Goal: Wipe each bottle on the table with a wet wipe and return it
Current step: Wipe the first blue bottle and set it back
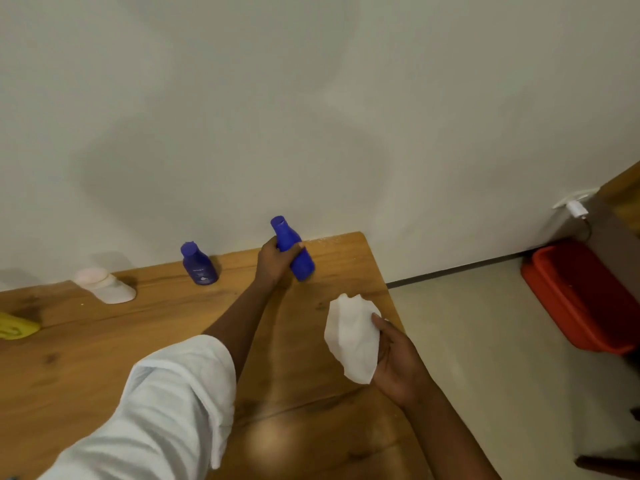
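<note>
**Blue bottle in my left hand, wipe in my right, at the table's far corner**

Head view: My left hand (277, 259) grips the blue bottle (293, 249) near the far right corner of the wooden table (104, 348), close to the white wall (311, 98). My fingers are curled round its middle, the thumb tip showing on the right side. The bottle's long axis is tilted, cap leaning up and to the left toward the wall, base down to the right just above the tabletop; whether the base touches the wood I cannot tell. No writing shows on it. My right hand (398, 358) holds the crumpled white wet wipe (353, 337) over the table's right edge, thumb pressed on it, the fingers hidden behind. Left of the held bottle, a shorter purple bottle (199, 263) stands by the wall, its label too blurred to read. Further left sits a white and pink container (105, 285), and a yellow object (15, 327) at the frame edge. A red bin (575, 296) rests on the floor.
</note>
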`<action>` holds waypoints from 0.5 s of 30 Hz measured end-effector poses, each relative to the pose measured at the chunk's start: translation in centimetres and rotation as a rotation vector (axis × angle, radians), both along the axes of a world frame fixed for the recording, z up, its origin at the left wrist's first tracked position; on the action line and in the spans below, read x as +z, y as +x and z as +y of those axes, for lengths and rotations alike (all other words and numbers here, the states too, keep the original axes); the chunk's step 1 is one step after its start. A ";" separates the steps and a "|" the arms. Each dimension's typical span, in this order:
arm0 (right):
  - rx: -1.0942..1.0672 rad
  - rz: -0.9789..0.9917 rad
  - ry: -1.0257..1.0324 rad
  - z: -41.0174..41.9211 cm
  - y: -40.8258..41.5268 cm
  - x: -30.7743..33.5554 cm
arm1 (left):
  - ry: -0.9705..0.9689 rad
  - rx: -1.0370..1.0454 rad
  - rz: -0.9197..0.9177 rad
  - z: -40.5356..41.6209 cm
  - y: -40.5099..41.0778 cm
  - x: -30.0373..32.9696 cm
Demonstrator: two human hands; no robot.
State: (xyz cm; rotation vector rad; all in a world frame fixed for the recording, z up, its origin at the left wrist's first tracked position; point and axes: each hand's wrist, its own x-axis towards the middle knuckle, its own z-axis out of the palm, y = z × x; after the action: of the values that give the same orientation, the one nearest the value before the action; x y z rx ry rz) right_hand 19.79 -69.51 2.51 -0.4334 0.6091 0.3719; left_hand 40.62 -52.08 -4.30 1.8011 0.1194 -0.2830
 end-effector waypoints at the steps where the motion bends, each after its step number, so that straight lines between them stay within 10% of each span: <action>1: -0.001 -0.007 0.010 0.5 0.1 0.7 | -0.086 0.014 0.011 0.2 -0.6 1.5; 15: 0.161 -0.257 0.201 12.0 -1.2 15.6 | -1.153 0.085 0.215 16.5 -15.3 23.6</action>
State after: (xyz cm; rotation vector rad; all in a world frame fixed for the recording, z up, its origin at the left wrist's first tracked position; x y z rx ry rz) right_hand 18.60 -57.47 18.15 -0.3313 0.2837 0.5168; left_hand 25.28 -35.61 19.32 0.6188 0.1423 -0.3785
